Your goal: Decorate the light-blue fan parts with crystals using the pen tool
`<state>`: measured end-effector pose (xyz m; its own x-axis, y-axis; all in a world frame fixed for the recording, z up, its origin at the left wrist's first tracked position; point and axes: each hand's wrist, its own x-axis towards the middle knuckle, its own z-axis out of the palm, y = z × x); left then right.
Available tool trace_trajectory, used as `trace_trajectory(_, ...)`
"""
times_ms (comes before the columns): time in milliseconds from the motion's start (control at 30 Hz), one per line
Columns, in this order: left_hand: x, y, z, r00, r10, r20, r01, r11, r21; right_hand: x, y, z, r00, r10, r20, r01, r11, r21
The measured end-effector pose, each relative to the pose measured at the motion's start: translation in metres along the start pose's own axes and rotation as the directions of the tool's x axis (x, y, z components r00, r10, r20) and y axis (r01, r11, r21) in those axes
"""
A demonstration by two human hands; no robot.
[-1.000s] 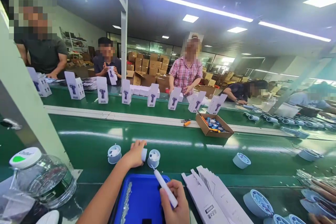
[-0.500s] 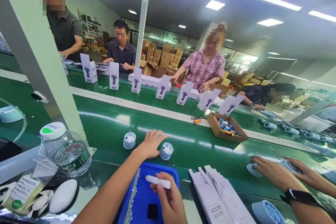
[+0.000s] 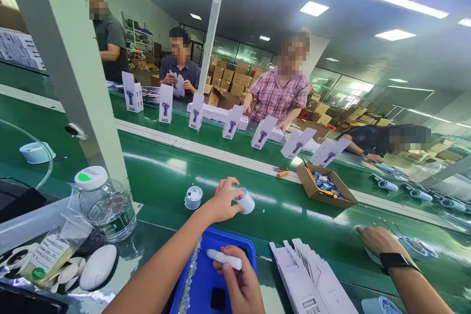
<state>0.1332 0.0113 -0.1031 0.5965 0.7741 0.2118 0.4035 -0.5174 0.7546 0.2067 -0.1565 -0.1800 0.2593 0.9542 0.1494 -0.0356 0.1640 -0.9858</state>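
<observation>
On the green belt, my left hand [image 3: 223, 200] has its thumb and fingers closed around a light-blue round fan housing [image 3: 246, 202], which is tipped. A second such housing [image 3: 193, 197], with a white part inside, stands to the left of that hand. My right hand [image 3: 241, 277] pinches a short white rounded stick [image 3: 223, 259] above a blue tray [image 3: 206, 274]. In the tray are a strip of small clear pieces [image 3: 187, 284] along the left side and a black square [image 3: 218, 298].
Flat white cartons [image 3: 312, 279] lie right of the tray. A co-worker's hand [image 3: 379, 241] with a watch is further right. A large clear bottle [image 3: 108, 211] and a white mouse [image 3: 98, 267] are at left. Beyond stand open printed boxes [image 3: 230, 122] and a cardboard box [image 3: 324, 189] of small parts.
My left hand has closed around the right-hand housing and tipped it. My right hand still holds the white stick. One of the nearby co-worker's hands has left view.
</observation>
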Motion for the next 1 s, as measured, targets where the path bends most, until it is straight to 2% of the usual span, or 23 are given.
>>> trace_trajectory(133, -0.001, 0.023, -0.017, 0.985, -0.001, -0.174, -0.034, 0.979, -0.202, 0.000, 0.000, 0.005, 1.000, 0.008, 0.002, -0.008, 1.000, 0.022)
trace_trajectory(233, -0.002, 0.033, -0.031, 0.958, -0.064, -0.280, -0.020, 0.958, -0.285, 0.000, 0.001, 0.005, 1.000, 0.010, 0.008, -0.010, 1.000, 0.017)
trace_trajectory(433, -0.006, 0.039, -0.054, 0.914, -0.164, -0.370, 0.027, 0.937, -0.347, -0.002, 0.013, 0.004, 0.999, -0.017, -0.027, 0.017, 1.000, -0.003)
trace_trajectory(567, -0.009, 0.039, -0.066, 0.895, -0.211, -0.393, 0.070, 0.936, -0.345, -0.002, 0.015, 0.003, 0.997, -0.056, -0.059, 0.055, 0.998, -0.019)
trace_trajectory(767, -0.008, 0.035, -0.073, 0.873, -0.285, -0.395, 0.167, 0.937, -0.308, 0.001, 0.003, -0.002, 0.991, -0.105, -0.083, 0.090, 0.982, -0.167)
trace_trajectory(933, -0.007, 0.032, -0.073, 0.885, -0.308, -0.350, 0.226, 0.940, -0.255, 0.002, -0.004, -0.010, 0.956, -0.174, -0.236, 0.116, 0.963, -0.242)
trace_trajectory(1000, -0.007, 0.030, -0.072, 0.891, -0.309, -0.334, 0.239, 0.942, -0.234, 0.003, -0.008, -0.012, 0.949, -0.207, -0.239, 0.134, 0.948, -0.290)
